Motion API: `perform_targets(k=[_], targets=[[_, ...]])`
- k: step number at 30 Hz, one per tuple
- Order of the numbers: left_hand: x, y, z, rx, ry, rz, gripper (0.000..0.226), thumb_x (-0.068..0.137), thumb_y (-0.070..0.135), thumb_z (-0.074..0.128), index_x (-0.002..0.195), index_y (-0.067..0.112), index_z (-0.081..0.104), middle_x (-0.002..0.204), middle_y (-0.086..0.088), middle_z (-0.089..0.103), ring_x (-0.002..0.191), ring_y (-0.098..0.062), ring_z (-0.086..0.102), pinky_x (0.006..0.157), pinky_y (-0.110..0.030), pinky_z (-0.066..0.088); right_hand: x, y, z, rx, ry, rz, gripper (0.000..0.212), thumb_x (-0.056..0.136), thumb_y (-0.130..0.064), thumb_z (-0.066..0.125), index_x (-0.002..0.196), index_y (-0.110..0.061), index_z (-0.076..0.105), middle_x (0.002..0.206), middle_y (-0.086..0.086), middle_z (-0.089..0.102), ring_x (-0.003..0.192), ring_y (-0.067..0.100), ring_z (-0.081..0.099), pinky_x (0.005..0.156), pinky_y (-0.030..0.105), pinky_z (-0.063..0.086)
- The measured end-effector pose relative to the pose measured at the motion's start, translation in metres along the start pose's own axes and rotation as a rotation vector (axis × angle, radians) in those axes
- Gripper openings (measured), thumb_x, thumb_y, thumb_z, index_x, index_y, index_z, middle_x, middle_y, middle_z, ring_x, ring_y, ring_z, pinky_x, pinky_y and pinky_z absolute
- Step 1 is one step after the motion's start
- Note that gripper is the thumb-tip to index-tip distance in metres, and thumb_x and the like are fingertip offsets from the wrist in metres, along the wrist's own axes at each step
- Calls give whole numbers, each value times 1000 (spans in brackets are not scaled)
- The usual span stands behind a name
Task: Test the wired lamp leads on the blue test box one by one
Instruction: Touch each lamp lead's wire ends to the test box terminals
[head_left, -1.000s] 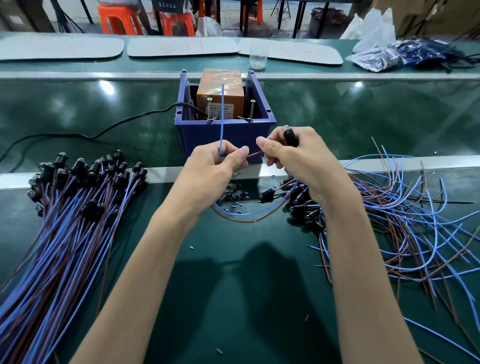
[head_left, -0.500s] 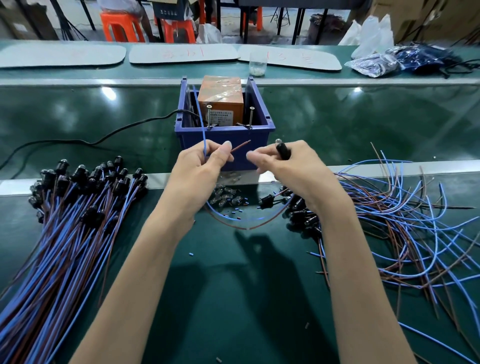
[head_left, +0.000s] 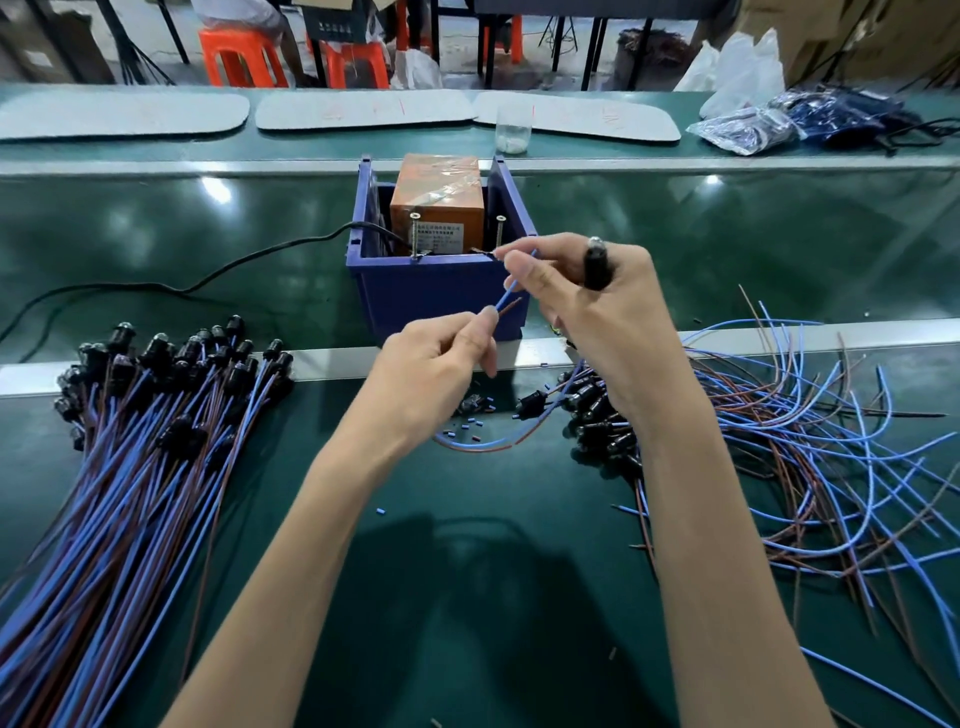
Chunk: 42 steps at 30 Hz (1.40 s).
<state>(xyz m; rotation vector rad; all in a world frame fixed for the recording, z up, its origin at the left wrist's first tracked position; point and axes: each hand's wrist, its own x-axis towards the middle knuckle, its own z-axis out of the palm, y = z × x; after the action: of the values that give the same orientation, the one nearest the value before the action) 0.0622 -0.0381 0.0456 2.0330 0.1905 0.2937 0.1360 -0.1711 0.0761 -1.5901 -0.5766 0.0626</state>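
The lamp lead (head_left: 483, 449) in hand is light and limp: a small black socket (head_left: 594, 270) with a thin blue wire (head_left: 511, 287) and a thin brown wire (head_left: 514, 302). The wires likely bend under little force and would not hold aim unsupported. Take hold close to the bare tips for aiming, and keep the rigid socket in the palm. The glass bulb at the socket top is probably fragile.

The lead hangs in front of the blue test box (head_left: 441, 291), looping down below both hands. The right hand (head_left: 597, 322) curls round the socket just right of the box front, and its thumb and forefinger pinch the blue wire tip at the box's front right corner, close to the right one of two upright screws (head_left: 500, 234). Whether the tip touches the screw cannot be told. The left hand (head_left: 441, 364), below the box's front wall, pinches both wires between thumb and forefinger; the brown tip points free toward the box.

A bundled pile of leads (head_left: 130, 441) lies left of the box, a loose pile (head_left: 805, 441) right. A black cable (head_left: 208, 275) enters the box from the left.
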Motion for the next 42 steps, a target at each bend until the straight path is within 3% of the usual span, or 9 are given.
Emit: perform_targets(k=[9, 15, 19, 21, 27, 32, 38, 42], targets=[[2, -1, -7, 30, 7, -3, 41, 100, 35, 44, 65, 17, 57, 42, 10, 32, 45, -8, 28, 49, -25, 25, 1, 1, -4, 22, 25, 3, 12, 88, -13, 68, 78, -17, 65, 79, 4, 75, 46, 13, 46, 50, 18, 39], [0, 1, -6, 90, 34, 20, 44, 103, 37, 36, 68, 19, 57, 46, 14, 41, 50, -6, 36, 52, -21, 28, 1, 4, -4, -109, 17, -15, 12, 81, -20, 76, 72, -22, 70, 68, 1, 61, 64, 11, 48, 64, 20, 40], [0, 3, -4, 123, 34, 62, 32, 103, 29, 40, 76, 16, 54, 43, 15, 42, 44, -7, 36, 45, -19, 27, 2, 6, -2, -160, -56, 24, 14, 82, -23, 76, 70, -23, 68, 55, -14, 51, 50, 1, 39, 53, 11, 32], [0, 3, -4, 125, 45, 74, 27, 102, 26, 42, 82, 12, 53, 42, 14, 41, 43, -9, 35, 42, -18, 26, 2, 7, -2, -207, -83, 33, 15, 82, -23, 75, 70, -24, 67, 56, -15, 51, 53, 1, 41, 56, 14, 32], [-1, 3, -6, 147, 66, 115, 25, 99, 26, 49, 79, 15, 58, 45, 11, 41, 44, -11, 33, 44, -18, 26, 2, 9, -8, -294, -144, 72, 16, 86, -25, 72, 71, -23, 66, 65, -9, 54, 63, 7, 45, 64, 24, 38], [-1, 3, -4, 146, 70, 124, 26, 99, 26, 51, 76, 17, 59, 45, 9, 39, 44, -11, 32, 44, -18, 25, 1, 7, -6, -358, -166, 70, 20, 90, -21, 66, 71, -23, 59, 61, -8, 45, 54, 2, 36, 55, 13, 31], [0, -2, -7, 202, 82, 105, 25, 98, 25, 52, 74, 20, 59, 45, 10, 43, 43, -12, 34, 44, -17, 27, 1, 5, 3, -452, -148, 85, 27, 92, -20, 63, 67, -26, 53, 56, -9, 44, 52, 2, 37, 52, 12, 32], [-1, -3, -10, 256, 100, 97, 24, 97, 26, 54, 73, 24, 60, 46, 10, 46, 45, -11, 38, 46, -20, 29, 0, 6, 7, -492, -154, 95, 21, 94, -21, 60, 73, -19, 56, 64, -2, 56, 55, 5, 40, 53, 12, 33]])
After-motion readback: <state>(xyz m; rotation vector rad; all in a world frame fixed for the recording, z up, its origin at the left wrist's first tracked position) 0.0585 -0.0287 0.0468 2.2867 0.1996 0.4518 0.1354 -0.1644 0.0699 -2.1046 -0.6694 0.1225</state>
